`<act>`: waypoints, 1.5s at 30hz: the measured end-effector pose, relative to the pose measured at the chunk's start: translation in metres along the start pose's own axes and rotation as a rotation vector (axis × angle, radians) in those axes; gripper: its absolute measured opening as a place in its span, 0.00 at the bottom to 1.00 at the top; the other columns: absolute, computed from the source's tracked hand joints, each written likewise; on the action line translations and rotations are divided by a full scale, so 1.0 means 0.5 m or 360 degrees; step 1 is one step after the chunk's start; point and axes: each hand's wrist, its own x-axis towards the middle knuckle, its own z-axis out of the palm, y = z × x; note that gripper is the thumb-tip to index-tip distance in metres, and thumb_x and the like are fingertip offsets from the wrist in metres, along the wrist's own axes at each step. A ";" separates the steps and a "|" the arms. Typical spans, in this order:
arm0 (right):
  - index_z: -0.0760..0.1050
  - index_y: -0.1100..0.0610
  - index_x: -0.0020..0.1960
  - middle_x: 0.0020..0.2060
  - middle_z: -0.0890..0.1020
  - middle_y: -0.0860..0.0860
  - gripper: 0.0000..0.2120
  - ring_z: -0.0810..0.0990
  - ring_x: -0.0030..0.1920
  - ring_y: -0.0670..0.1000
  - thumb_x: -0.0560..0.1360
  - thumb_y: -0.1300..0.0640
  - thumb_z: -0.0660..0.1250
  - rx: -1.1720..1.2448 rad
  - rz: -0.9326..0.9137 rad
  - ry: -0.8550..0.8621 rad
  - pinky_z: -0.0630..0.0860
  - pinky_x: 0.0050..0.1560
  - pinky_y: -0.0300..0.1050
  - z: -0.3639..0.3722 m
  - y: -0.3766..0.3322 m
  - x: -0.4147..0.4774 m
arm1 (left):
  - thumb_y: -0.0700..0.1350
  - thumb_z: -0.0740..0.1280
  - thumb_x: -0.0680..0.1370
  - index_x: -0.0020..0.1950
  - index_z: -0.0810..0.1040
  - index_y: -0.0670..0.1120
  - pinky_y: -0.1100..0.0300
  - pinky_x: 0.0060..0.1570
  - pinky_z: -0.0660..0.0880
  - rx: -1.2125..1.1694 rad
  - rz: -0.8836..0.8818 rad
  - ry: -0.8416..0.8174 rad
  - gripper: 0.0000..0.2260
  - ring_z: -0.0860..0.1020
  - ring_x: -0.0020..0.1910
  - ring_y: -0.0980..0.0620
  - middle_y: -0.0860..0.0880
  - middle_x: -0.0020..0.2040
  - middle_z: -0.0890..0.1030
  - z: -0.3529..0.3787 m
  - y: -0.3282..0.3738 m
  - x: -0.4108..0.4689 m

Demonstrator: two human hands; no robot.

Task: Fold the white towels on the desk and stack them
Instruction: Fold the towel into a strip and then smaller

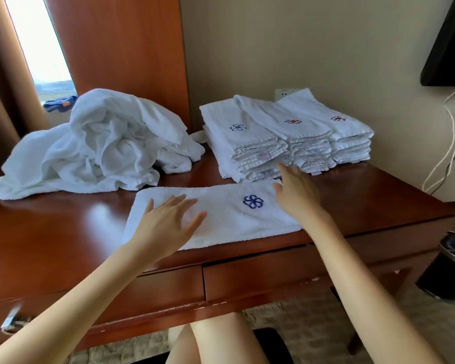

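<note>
1. folded towel [221, 214] lies flat at front edge of desk [63, 232], blue emblem up.
2. left hand [166, 222] spread flat on towel's left part, fingers straight, grasping nothing.
3. right hand [297, 193] over towel's right end, fingers extended, holding nothing; contact unclear.
4. stacks of folded towels [286, 137] just behind r hand; crumpled towel pile [97, 145] back left.
5. black bin [449, 269] on floor at right.

Passage is blocked just beyond the right hand [297, 195] by stacked folded white towels [263, 137]; left of the left hand [166, 224], glossy red-brown wooden desk [50, 232] is left bare.
</note>
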 end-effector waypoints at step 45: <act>0.58 0.46 0.77 0.76 0.60 0.47 0.35 0.58 0.75 0.47 0.74 0.46 0.71 0.1502 -0.0344 -0.0345 0.62 0.73 0.52 -0.090 -0.071 0.075 | 0.46 0.75 0.71 0.57 0.71 0.49 0.58 0.43 0.66 -0.0411 0.0450 0.0488 0.19 0.75 0.47 0.50 0.55 0.47 0.76 -0.279 0.081 0.135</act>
